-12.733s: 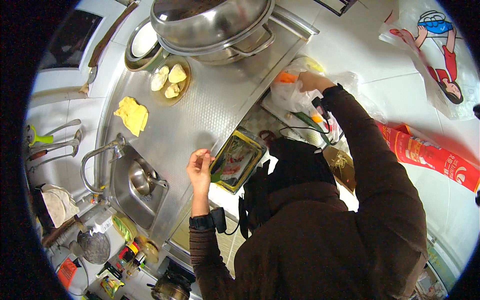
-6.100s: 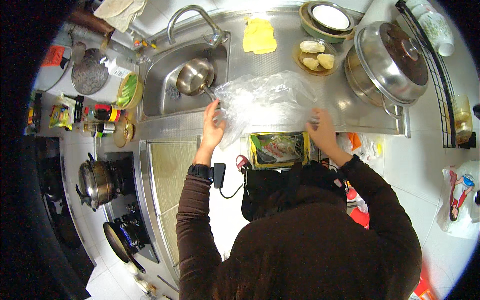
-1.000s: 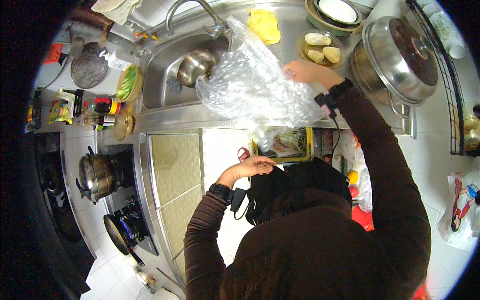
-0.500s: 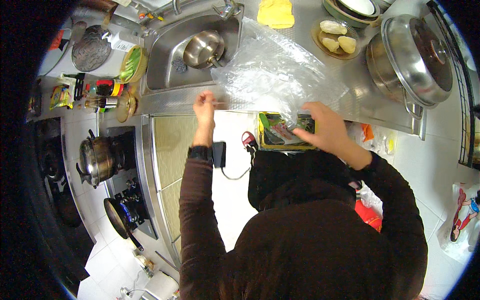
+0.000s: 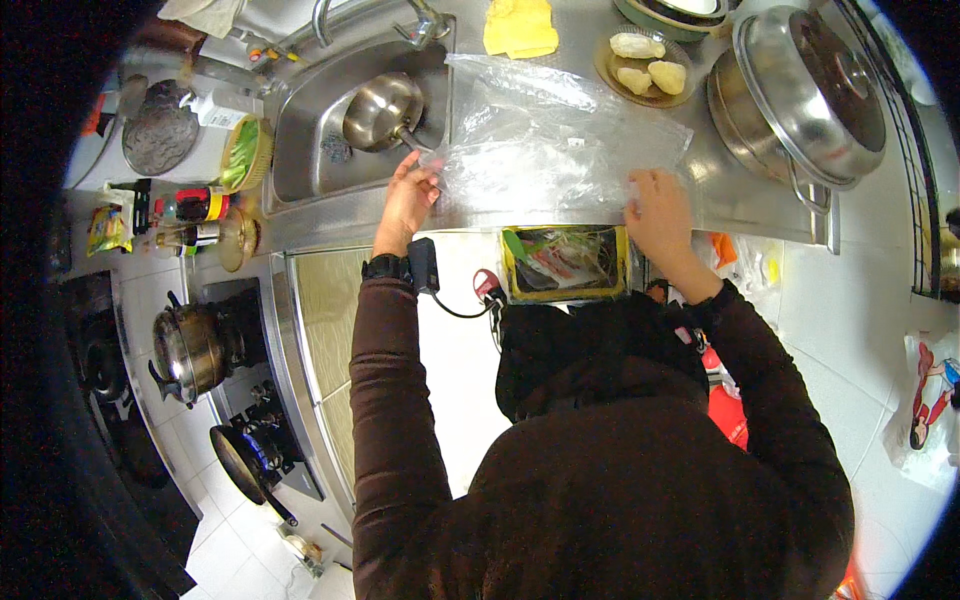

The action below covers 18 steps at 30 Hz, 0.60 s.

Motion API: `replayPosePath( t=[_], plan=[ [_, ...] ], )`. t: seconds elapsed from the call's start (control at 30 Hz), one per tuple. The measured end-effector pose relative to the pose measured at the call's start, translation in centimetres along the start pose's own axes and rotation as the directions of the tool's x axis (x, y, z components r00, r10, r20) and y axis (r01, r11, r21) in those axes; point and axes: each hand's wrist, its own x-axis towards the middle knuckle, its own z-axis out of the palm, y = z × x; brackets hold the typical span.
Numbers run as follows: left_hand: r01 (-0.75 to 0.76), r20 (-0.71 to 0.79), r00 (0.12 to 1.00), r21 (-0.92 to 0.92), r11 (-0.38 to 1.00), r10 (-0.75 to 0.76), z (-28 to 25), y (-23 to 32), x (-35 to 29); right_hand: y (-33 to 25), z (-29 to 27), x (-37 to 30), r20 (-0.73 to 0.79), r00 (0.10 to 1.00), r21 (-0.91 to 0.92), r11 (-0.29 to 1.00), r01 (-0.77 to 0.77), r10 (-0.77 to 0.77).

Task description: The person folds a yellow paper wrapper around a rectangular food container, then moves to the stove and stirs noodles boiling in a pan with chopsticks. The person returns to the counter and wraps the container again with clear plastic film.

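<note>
A clear plastic bag [image 5: 560, 145] lies spread out, wrinkled, over the steel counter's front part. At its left edge, beside the sink, my left hand [image 5: 408, 198] pinches the thin film between thumb and fingers. My right hand [image 5: 662, 212] is at the bag's near right side, fingers pressed together and bent down on the film; its thumb is partly hidden. Above the bag's right end, a glass plate [image 5: 612, 78] holds three pale yellow peeled pieces. A folded yellow cloth [image 5: 520, 28] lies behind the bag.
Left is the sink [image 5: 290, 160] with a steel ladle-like pan [image 5: 385, 112]. A large lidded steel pot [image 5: 800, 100] stands right. Below the counter edge sits a bin [image 5: 565, 265] of scraps. The stove at left carries a pot [image 5: 190, 350] and a frying pan [image 5: 238, 465].
The bag went from bunched and lifted to spread flatter on the counter. My right hand moved from its near edge onto its right side; my left hand came to the left edge.
</note>
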Motion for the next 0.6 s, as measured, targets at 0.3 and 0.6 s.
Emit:
replayPosePath(
  t=[0.3, 0.6],
  plan=[
    [-0.205, -0.070, 0.971, 0.261, 0.943, 0.230, 0.0, -0.8, -0.9, 5.1, 0.8, -0.4, -0.072, 0.919, 0.299, 0.887, -0.352, 0.389],
    [-0.470, -0.201, 0.798, 0.383, 0.795, 0.569, -0.3, 1.0, -1.5, 4.9, -1.1, 0.1, -0.157, 0.891, 0.352, 0.867, -0.352, 0.426]
  ],
)
